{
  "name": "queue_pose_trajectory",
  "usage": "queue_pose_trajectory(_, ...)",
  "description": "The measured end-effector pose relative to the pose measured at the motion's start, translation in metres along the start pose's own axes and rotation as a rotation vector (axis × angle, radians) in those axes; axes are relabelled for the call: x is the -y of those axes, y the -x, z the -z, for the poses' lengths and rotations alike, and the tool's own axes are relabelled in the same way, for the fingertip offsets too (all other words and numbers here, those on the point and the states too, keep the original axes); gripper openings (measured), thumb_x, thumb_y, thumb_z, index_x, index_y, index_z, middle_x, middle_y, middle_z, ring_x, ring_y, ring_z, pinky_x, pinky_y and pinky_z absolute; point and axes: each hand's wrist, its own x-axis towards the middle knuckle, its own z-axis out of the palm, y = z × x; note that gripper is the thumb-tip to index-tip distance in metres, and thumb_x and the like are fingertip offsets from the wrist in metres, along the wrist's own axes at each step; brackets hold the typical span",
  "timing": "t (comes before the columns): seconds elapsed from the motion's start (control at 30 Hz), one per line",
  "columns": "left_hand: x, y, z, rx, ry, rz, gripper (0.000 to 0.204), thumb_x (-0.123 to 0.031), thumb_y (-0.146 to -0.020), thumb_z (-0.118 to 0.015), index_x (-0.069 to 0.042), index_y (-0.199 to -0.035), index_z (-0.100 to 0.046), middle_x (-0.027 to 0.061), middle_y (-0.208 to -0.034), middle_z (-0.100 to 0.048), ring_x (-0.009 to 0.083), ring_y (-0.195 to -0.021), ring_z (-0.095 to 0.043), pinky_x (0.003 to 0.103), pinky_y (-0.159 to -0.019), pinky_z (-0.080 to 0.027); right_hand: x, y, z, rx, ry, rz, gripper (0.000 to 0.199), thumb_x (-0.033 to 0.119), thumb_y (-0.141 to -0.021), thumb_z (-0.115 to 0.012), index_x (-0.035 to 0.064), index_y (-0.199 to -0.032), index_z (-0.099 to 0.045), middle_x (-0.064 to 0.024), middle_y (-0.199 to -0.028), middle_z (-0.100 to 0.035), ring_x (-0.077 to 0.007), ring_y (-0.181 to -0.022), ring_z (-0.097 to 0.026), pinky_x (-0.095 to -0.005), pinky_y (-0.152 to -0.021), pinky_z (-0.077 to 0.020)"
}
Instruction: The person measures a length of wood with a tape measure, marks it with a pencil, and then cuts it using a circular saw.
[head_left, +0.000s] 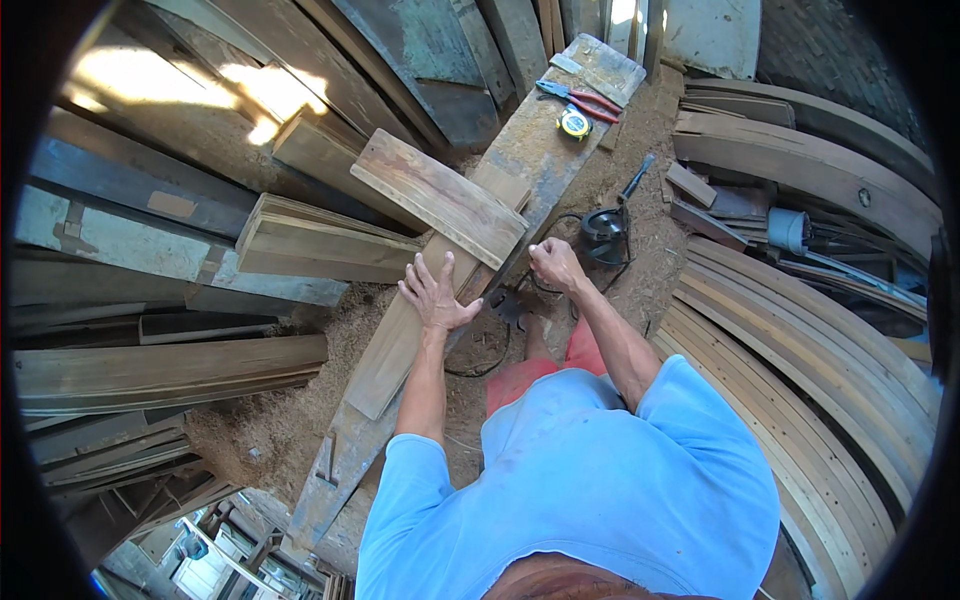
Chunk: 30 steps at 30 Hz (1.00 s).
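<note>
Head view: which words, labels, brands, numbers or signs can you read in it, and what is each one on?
None can be read clearly.
Yellow-and-black tape measure: marks on its face, too small to read.
Dark power tool: any lettering is too small to make out.
Long plank by the left hand: no lettering that I can make out.
</note>
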Motion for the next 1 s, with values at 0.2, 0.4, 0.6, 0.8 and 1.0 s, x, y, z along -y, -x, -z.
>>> queue_pose_trajectory(0.2, -0.001, -0.005, 0.000, -0.006, -0.010, -0.011, 0.132, -0.056, -0.055, -0.092, -0.040, -0.165, -0.022, 0.0320, -0.168, -0.010, 0.0576, -0.153, -0.011, 0.077, -0.118, -0.010, -0.064, 0.001, 0.050, 0.085, 0.111, -0.067, 0.030, 0.030, -0.097, -0.066, 0.0033, -0.083, -0.065, -0.0096, -0.069, -0.070, -0.0196, -0.065, -0.069, -0.0385, -0.063, -0.0535)
queue_pose_trajectory(0.4, 0.002, -0.006, -0.004, -0.035, -0.053, -0.040, 0.133, -0.059, -0.054, -0.092, -0.038, -0.166, -0.023, 0.0323, -0.168, -0.012, 0.0567, -0.153, -0.014, 0.076, -0.117, -0.014, -0.092, -0.022, 0.093, 0.084, 0.350, -0.061, 0.031, 0.031, -0.095, -0.068, 0.0007, -0.089, -0.067, -0.0220, -0.085, -0.074, -0.0383, -0.085, -0.074, -0.0485, -0.078, -0.0553)
queue_pose_trajectory(0.6, 0.001, -0.002, -0.008, -0.048, -0.029, -0.085, 0.133, -0.059, -0.054, -0.091, -0.033, -0.167, -0.025, 0.0333, -0.168, -0.014, 0.0553, -0.153, -0.016, 0.075, -0.117, -0.014, -0.130, -0.052, 0.114, 0.233, 0.661, -0.031, 0.035, 0.030, -0.094, -0.068, -0.0030, -0.105, -0.067, -0.0303, -0.108, -0.073, -0.0482, -0.107, -0.069, -0.0553, -0.090, -0.0545)
queue_pose_trajectory(0.8, 0.003, -0.008, 0.000, 0.006, 0.018, -0.084, 0.126, -0.063, -0.055, -0.089, -0.032, -0.164, -0.032, 0.0346, -0.168, -0.012, 0.0567, -0.153, -0.013, 0.076, -0.117, -0.011, -0.239, -0.144, 0.082, 0.467, 0.960, -0.029, 0.053, 0.031, -0.094, -0.067, -0.0099, -0.126, -0.061, -0.0336, -0.115, -0.070, -0.0478, -0.112, -0.069, -0.0533, -0.094, -0.0576)
queue_pose_trajectory(1.0, 0.010, -0.013, -0.006, 0.014, 0.067, -0.121, 0.124, -0.064, -0.059, -0.088, -0.033, -0.164, -0.029, 0.0384, -0.166, -0.011, 0.0587, -0.152, -0.014, 0.075, -0.116, -0.013, -0.345, -0.237, 0.071, 0.474, 1.296, 0.455, 0.043, 0.030, -0.092, -0.062, -0.0028, -0.116, -0.075, -0.0218, -0.135, -0.066, -0.0314, -0.135, -0.056, -0.0524, -0.100, -0.0542)
